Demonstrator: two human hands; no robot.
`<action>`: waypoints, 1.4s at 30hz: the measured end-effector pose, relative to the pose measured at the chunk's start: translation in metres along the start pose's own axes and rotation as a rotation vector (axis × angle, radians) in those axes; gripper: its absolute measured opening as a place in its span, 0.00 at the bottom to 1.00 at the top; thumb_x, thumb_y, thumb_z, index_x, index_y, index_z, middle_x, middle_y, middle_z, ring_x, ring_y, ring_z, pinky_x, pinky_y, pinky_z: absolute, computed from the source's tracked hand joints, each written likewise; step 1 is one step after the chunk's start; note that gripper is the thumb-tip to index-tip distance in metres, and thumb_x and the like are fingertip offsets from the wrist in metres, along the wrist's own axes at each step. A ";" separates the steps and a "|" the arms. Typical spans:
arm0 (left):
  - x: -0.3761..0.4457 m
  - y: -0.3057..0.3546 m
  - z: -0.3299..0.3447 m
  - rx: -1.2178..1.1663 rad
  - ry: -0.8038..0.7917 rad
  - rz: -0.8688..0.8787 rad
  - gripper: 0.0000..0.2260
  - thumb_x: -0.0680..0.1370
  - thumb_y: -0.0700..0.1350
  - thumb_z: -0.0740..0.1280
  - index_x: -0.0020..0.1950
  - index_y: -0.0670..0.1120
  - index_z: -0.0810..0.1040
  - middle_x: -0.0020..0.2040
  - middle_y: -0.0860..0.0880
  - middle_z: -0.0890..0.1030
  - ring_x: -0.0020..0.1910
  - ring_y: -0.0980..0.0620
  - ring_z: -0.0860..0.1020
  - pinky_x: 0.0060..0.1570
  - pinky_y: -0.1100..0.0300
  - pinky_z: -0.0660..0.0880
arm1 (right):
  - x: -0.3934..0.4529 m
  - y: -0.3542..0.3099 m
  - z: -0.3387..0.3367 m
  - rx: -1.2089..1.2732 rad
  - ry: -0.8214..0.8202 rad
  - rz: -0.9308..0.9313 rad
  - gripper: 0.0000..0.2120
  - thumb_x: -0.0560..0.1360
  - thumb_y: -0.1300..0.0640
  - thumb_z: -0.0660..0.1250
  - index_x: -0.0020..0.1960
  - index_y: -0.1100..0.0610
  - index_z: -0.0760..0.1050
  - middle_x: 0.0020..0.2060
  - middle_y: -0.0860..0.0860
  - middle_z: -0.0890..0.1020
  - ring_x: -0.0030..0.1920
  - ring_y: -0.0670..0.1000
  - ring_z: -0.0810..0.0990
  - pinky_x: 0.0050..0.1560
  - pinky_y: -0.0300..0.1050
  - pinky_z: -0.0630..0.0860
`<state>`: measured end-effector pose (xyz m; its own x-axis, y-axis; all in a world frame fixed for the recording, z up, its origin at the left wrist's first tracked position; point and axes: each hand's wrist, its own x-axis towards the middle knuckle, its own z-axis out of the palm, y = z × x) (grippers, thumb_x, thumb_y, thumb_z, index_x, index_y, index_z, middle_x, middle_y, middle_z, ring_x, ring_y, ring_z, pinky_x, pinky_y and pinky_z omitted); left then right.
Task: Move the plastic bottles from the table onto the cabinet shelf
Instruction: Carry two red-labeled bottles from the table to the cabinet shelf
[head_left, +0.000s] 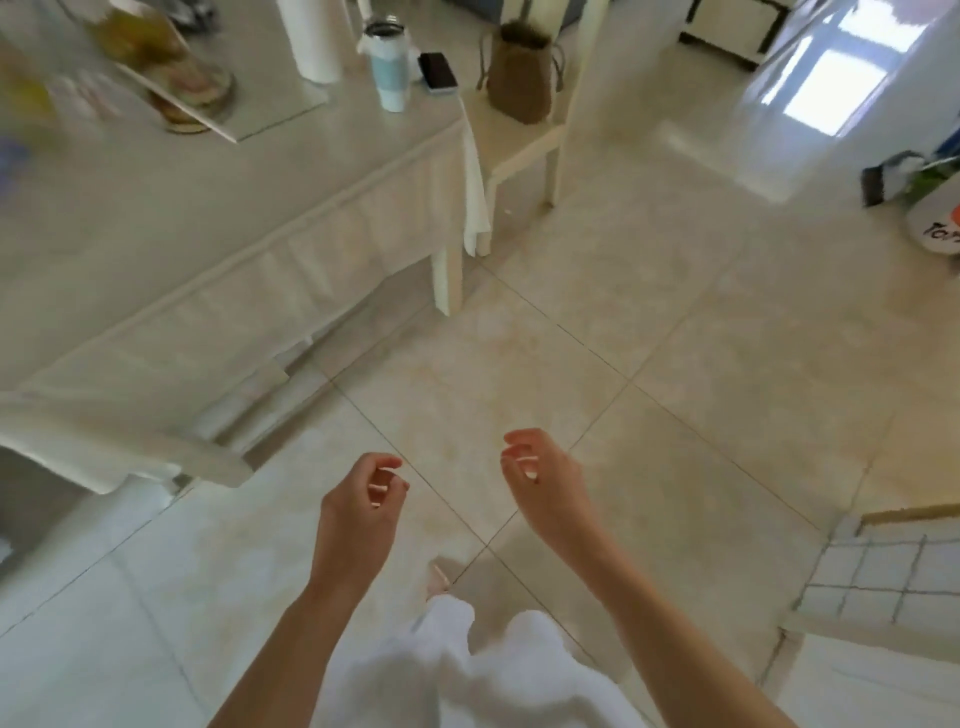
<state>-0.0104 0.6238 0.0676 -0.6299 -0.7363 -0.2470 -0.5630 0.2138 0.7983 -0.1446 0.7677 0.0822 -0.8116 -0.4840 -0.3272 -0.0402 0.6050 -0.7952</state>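
Note:
My left hand (363, 506) and my right hand (540, 480) hang over the tiled floor, both empty with fingers loosely curled and apart. The table (156, 223) with a white cloth stands to my upper left. On its far left lie blurred shapes, one with yellowish content (132, 31); I cannot tell whether they are plastic bottles. A light blue tumbler with a lid (387, 62) stands near the table's far corner. No cabinet shelf is in view.
A paper towel roll (309, 39), a dark phone (437, 71) and a tilted white board (176, 98) are on the table. A white chair (524, 145) holds a brown bag (522, 73). Bags (919, 192) sit at the right; a tiled ledge (883, 577) is at lower right.

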 end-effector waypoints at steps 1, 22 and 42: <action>0.010 -0.007 -0.017 -0.009 0.038 -0.019 0.06 0.79 0.41 0.65 0.51 0.51 0.78 0.42 0.54 0.83 0.41 0.55 0.82 0.39 0.68 0.73 | 0.009 -0.013 0.018 -0.010 -0.039 -0.018 0.11 0.78 0.60 0.63 0.61 0.57 0.74 0.51 0.50 0.81 0.50 0.48 0.80 0.47 0.31 0.71; 0.193 -0.070 -0.142 -0.165 0.360 -0.369 0.07 0.77 0.40 0.64 0.47 0.52 0.78 0.42 0.53 0.83 0.41 0.54 0.82 0.39 0.68 0.73 | 0.208 -0.177 0.192 -0.247 -0.477 -0.303 0.10 0.79 0.56 0.62 0.59 0.54 0.76 0.45 0.45 0.81 0.45 0.40 0.79 0.41 0.23 0.71; 0.421 -0.085 -0.261 -0.211 0.379 -0.492 0.10 0.76 0.39 0.65 0.44 0.55 0.77 0.41 0.50 0.84 0.40 0.51 0.82 0.46 0.54 0.79 | 0.402 -0.340 0.318 -0.351 -0.626 -0.379 0.10 0.77 0.57 0.65 0.57 0.57 0.77 0.43 0.48 0.81 0.44 0.48 0.80 0.49 0.40 0.74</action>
<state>-0.0880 0.1282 0.0392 -0.0714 -0.8995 -0.4311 -0.5957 -0.3082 0.7417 -0.2719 0.1656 0.0586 -0.2337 -0.8968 -0.3756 -0.5116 0.4419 -0.7369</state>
